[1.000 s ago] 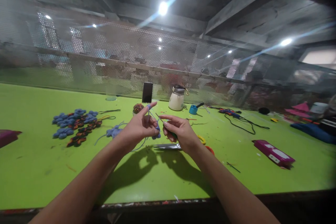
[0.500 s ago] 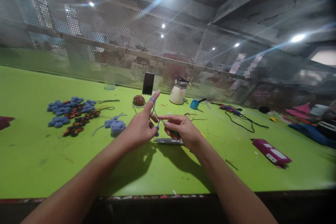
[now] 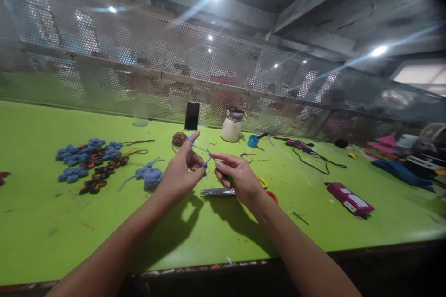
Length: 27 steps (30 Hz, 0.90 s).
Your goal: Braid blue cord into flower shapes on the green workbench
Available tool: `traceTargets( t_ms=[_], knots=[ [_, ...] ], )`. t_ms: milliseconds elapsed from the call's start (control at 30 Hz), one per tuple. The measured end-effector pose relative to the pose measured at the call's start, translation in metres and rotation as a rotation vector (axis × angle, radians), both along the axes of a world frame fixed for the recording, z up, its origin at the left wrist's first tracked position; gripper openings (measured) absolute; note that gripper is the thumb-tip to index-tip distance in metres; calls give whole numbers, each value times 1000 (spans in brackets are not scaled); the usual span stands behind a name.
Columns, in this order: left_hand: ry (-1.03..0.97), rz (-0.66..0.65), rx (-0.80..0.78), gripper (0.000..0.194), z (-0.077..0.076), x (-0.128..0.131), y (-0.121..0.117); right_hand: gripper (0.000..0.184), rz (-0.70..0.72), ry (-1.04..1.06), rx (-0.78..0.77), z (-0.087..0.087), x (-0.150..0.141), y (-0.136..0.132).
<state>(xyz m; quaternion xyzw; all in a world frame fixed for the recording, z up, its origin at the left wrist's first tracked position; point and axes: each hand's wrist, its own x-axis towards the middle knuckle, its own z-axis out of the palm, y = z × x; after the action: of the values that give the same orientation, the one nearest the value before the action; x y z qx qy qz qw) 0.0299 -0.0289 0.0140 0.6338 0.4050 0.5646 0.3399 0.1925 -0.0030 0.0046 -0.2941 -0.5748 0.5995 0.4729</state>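
Observation:
My left hand (image 3: 181,169) pinches a small blue crochet piece (image 3: 205,165) between thumb and fingers, its index finger raised with blue yarn (image 3: 199,147) wrapped around it. The yarn runs taut from that finger to the tip of a thin crochet hook (image 3: 229,179) with a green handle, mostly hidden in my right hand (image 3: 240,174). My right fingers are closed around this hook. Beneath the right hand lie scissors (image 3: 218,192) with yellow and red handles. Left of my hands rests a blue yarn ball (image 3: 152,177) beside a small blue crocheted flower (image 3: 142,171).
Blue crocheted flowers (image 3: 72,174) and dark orange ones (image 3: 93,186) lie at left. Behind my hands stand a multicoloured yarn ball (image 3: 180,138), phone (image 3: 192,116), white jug (image 3: 231,130) and blue pot (image 3: 252,140). A corded tool (image 3: 300,145) and purple box (image 3: 350,199) lie right.
My left index finger has tipped down and left, drawing the yarn into a flatter line toward the hook. The view has shifted slightly, and more of the scissors' handles shows.

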Motion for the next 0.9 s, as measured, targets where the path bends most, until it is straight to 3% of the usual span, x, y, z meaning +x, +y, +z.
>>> traceTargets(
  t_ms=[300,467,633,900],
  knots=[
    [-202,-147,-132,85,4,-1,-2,36,-5,-136,-31,21,2,0],
    [-208,-114,-104,84,3,0,-1,32,41,-197,-59,35,2,1],
    [-157,-147,-31,79,-1,1,1,24,80,-154,-101,32,0,6],
    [-118,-150,-105,79,-1,0,2,24,151,-122,-103,21,4,14]
  ],
)
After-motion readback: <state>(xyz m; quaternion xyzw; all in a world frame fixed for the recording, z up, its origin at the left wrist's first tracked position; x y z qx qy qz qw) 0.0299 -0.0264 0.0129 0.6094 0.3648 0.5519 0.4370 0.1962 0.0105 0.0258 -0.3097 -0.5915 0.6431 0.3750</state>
